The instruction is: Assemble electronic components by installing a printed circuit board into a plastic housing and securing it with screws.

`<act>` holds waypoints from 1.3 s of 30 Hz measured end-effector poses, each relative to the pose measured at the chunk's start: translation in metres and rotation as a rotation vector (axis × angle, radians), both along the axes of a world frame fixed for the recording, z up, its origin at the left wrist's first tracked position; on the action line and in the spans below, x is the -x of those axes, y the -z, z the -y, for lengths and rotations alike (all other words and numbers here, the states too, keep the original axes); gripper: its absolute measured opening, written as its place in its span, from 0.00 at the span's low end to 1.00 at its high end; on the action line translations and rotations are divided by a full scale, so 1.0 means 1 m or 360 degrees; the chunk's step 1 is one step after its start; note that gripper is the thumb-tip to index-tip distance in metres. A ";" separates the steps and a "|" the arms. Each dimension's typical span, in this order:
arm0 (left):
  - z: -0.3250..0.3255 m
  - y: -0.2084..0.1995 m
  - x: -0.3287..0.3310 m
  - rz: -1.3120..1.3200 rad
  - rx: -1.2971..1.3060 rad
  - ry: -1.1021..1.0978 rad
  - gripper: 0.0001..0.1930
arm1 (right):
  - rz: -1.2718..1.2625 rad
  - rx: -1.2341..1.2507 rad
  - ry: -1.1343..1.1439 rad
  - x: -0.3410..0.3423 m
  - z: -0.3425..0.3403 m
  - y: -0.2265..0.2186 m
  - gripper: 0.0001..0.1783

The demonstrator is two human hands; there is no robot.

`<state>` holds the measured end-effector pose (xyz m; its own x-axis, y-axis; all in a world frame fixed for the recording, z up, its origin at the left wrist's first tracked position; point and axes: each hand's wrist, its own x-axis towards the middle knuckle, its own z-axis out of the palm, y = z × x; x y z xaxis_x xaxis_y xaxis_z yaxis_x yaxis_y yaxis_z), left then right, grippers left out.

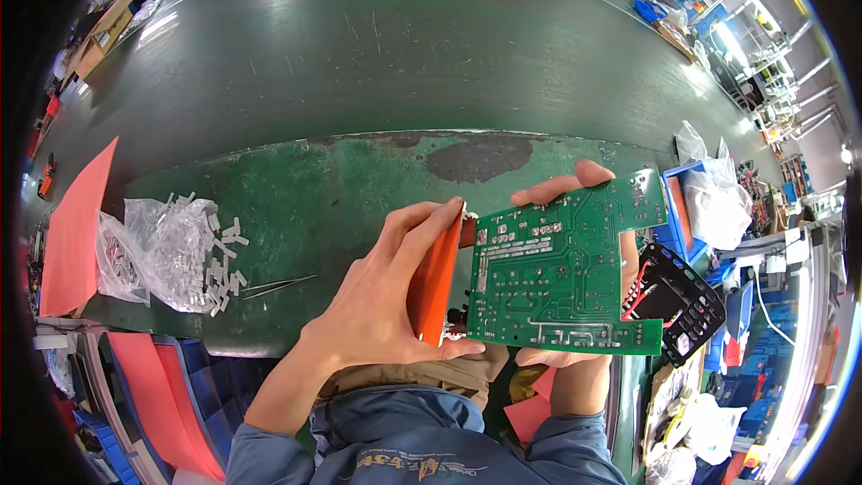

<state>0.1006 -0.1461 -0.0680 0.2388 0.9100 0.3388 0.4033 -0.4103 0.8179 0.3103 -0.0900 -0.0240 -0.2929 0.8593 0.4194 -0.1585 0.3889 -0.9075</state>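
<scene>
My left hand (373, 292) is closed around a flat orange panel (435, 283), gripping it by its upper and lower edges. The panel stands on edge against the left side of a green circuit board (552, 269), whose solder side faces up. My right hand (561, 189) holds this board from beneath, fingertips over its far edge and thumb near its close edge; the palm is mostly hidden. Just right of the board is a black plastic housing (682, 305) with slots, and red wires (636, 292) run beside it. What supports the housing is hidden.
On the left of the green workbench (296, 189) lies a plastic bag (175, 251) spilling small clear pieces, with tweezers (278, 286) beside it. A red sheet (79, 233) stands at far left. A dark conveyor belt (359, 54) runs behind. Blue bins (682, 207) stand at right.
</scene>
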 end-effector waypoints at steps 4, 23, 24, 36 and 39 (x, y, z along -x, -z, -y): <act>-0.001 -0.003 0.000 -0.0026 -0.0031 0.0010 0.67 | 0.0063 -0.0167 -0.0039 -0.012 -0.007 -0.006 0.81; -0.002 -0.004 -0.002 -0.0002 0.0013 0.0058 0.67 | -0.0002 -0.0121 -0.0023 -0.008 -0.003 0.002 0.82; -0.001 -0.004 -0.002 -0.0017 0.0011 0.0042 0.67 | -0.0004 -0.0122 -0.0026 -0.008 -0.003 0.004 0.82; 0.000 -0.004 -0.001 -0.0051 -0.0042 0.0035 0.65 | 0.0020 0.0005 0.0105 -0.005 0.009 0.001 0.82; -0.001 -0.004 -0.002 -0.0024 -0.0051 0.0056 0.64 | 0.0068 -0.0085 0.0128 -0.008 0.009 0.002 0.82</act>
